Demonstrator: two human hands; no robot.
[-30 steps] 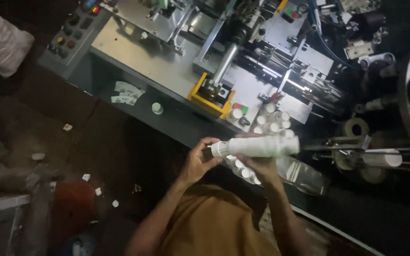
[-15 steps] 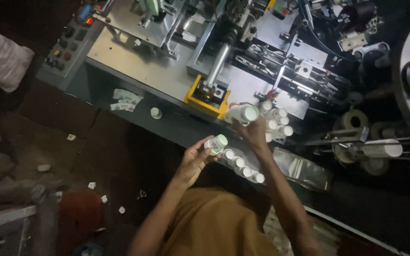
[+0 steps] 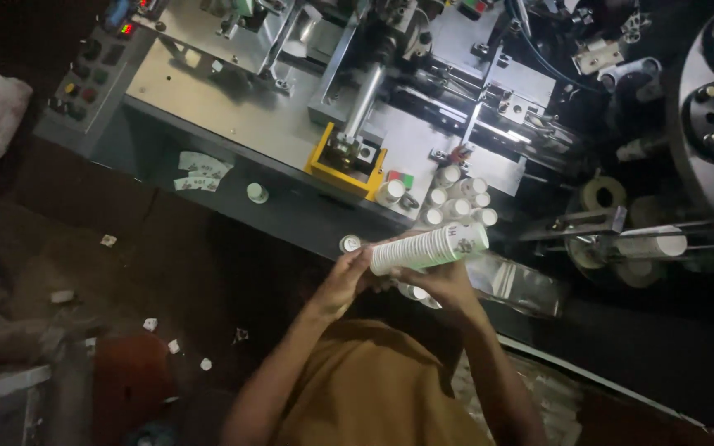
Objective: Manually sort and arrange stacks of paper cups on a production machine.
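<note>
— Hands are seen low in the middle: a long white stack of paper cups (image 3: 429, 248) is held sideways between them, tilted slightly up toward three o'clock.

— How is it gripped?

— The left hand (image 3: 342, 281) is wrapped around the stack's nine o'clock end, fingers curled over it. The right hand (image 3: 444, 281) is cupped under the stack from six o'clock, closed on its underside near the middle.

— And around it?

— At twelve o'clock from the stack, a cluster of loose white cups (image 3: 456, 198) is seen lying on the machine's grey counter (image 3: 208, 91), just beside a yellow bracket (image 3: 345, 169) at eleven o'clock. A single small cup (image 3: 257, 192) is seen further out at ten o'clock, near some printed paper blanks (image 3: 196, 169). At three o'clock, another white cup (image 3: 650, 242) is held in a set of metal guide rails (image 3: 588, 223), well apart from the hands. A control panel (image 3: 97, 70) with coloured buttons is visible at ten o'clock, far out. Scraps of paper (image 3: 150, 325) are scattered on the dark floor at eight o'clock.
</note>
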